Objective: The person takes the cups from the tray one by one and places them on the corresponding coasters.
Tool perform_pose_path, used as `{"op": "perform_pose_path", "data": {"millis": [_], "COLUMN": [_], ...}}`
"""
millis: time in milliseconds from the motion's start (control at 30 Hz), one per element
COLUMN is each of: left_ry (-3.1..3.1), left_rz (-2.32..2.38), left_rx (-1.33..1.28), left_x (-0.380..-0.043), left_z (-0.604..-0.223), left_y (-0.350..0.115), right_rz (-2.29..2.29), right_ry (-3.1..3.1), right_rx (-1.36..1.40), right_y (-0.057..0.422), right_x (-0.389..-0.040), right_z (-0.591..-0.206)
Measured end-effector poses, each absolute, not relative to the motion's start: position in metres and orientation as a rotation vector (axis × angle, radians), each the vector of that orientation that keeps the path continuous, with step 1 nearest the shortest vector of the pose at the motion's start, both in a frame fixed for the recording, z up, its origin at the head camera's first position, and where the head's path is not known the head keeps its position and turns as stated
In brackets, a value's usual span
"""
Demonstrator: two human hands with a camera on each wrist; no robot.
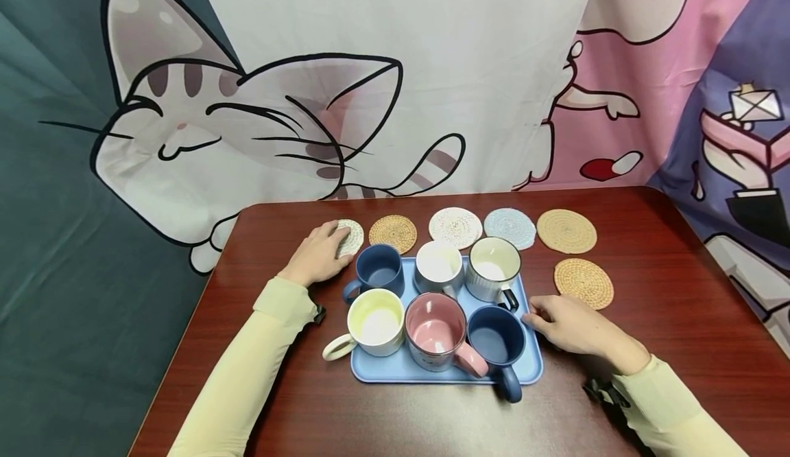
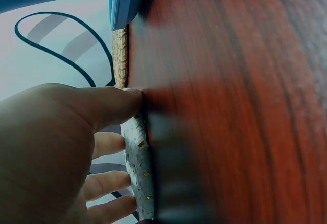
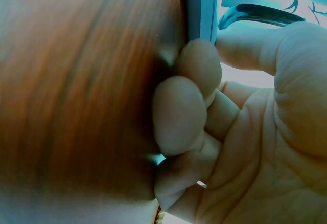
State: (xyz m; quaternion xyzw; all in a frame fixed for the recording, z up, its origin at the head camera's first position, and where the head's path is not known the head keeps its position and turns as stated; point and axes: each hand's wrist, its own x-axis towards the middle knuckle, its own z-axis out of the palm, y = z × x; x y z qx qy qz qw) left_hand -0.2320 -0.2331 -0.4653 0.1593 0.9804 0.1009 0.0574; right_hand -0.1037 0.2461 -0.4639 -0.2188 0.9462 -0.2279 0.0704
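My left hand (image 1: 317,254) lies at the pale speckled round coaster (image 1: 352,239), the leftmost of the back row. In the left wrist view its thumb is at the coaster's near edge, and the fairly straight fingers touch the speckled coaster (image 2: 139,165). My right hand (image 1: 570,323) grips the right edge of a light blue tray (image 1: 407,372). The right wrist view shows the thumb over the tray's rim (image 3: 207,9) and the other fingers curled beneath. On the tray stand a pink mug (image 1: 435,326), a pale yellow mug (image 1: 376,323) and several others.
Along the table's back are a tan coaster (image 1: 393,234), a white coaster (image 1: 455,228), a light blue coaster (image 1: 510,228) and a yellowish coaster (image 1: 566,231). Another woven coaster (image 1: 583,283) lies beyond my right hand. Mug handles jut past the tray's front and left edges.
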Motion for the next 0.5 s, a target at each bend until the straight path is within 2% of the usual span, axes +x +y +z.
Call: {"op": "perform_pose_path", "data": {"millis": [500], "left_ry": [3.056], "left_rz": [0.340], "left_rx": [0.558], "left_x": [-0.221], "left_z": [-0.466], "left_y": [-0.243], "right_rz": [-0.683], "right_ry": [2.831], "right_rx": [-0.644], "right_y": [0.246], "right_x": [-0.104], "right_z": [-0.464]}}
